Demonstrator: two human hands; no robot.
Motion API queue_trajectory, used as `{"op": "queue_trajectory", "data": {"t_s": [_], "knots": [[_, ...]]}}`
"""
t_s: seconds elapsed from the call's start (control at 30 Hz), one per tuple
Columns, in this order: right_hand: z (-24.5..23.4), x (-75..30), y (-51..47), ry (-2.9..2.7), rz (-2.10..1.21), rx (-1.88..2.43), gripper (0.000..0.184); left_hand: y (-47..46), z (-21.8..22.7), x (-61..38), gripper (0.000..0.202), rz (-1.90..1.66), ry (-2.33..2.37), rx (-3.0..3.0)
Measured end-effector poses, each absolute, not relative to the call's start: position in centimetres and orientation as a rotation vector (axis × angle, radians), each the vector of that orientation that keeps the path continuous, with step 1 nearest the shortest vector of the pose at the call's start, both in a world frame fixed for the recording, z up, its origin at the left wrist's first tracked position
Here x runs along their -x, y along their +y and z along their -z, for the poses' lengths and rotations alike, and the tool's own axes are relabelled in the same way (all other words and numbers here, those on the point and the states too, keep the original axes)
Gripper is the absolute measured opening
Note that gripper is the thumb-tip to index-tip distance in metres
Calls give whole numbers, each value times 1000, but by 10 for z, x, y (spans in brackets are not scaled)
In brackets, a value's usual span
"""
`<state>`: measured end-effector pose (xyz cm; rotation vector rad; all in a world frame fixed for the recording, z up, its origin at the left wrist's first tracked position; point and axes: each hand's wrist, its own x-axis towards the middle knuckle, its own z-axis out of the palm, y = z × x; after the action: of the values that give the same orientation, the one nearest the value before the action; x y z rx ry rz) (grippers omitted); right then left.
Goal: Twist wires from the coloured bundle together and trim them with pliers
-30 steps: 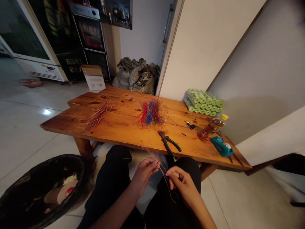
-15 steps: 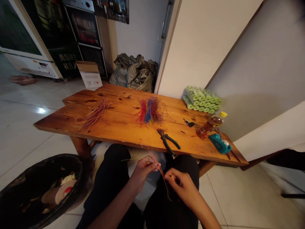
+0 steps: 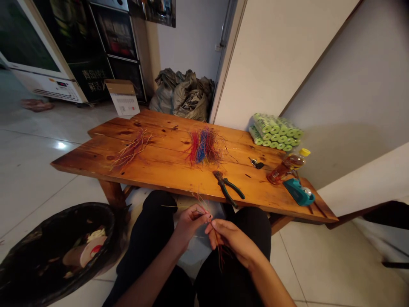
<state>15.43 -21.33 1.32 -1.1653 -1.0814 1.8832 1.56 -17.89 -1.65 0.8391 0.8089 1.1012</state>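
Over my lap, my left hand (image 3: pixel 189 221) pinches a small bunch of thin reddish-orange strands (image 3: pixel 220 252). My right hand (image 3: pixel 230 239) is closed round the same strands, its fingertips touching those of the left hand. The strand ends hang down below my right hand and others stick up toward the table edge. On the wooden table (image 3: pixel 159 170) in front lie a pile of red, blue and yellow strands (image 3: pixel 203 147) and a thinner bundle of reddish strands (image 3: pixel 131 151) to the left.
Pliers with dark green handles (image 3: pixel 228 189) lie near the table's front edge. At the right end are keys (image 3: pixel 256 163), a bottle with a yellow cap (image 3: pixel 286 166), a teal tool (image 3: pixel 299 192) and green rolls (image 3: pixel 276 134). A black bin (image 3: pixel 54 251) stands at my left.
My right hand has moved left and up until it meets my left hand. The strands between the hands have been gathered in.
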Motion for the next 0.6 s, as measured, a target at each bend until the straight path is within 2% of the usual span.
{"op": "queue_trajectory", "data": {"t_s": [0.3, 0.47, 0.53, 0.6], "knots": [[-11, -146, -220, -657, -2008, 903, 25, -181, 15, -12, 21, -972, 599, -669], [-10, -144, -221, -599, -2117, 837, 23, -178, 20, -8, 13, -988, 607, -787], [-8, -142, -221, -725, -1990, 941, 24, -177, 22, -8, 11, -997, 648, -845], [-5, -140, -220, -1010, -1694, 1143, 28, -176, 23, -9, 11, -1001, 711, -878]]}}
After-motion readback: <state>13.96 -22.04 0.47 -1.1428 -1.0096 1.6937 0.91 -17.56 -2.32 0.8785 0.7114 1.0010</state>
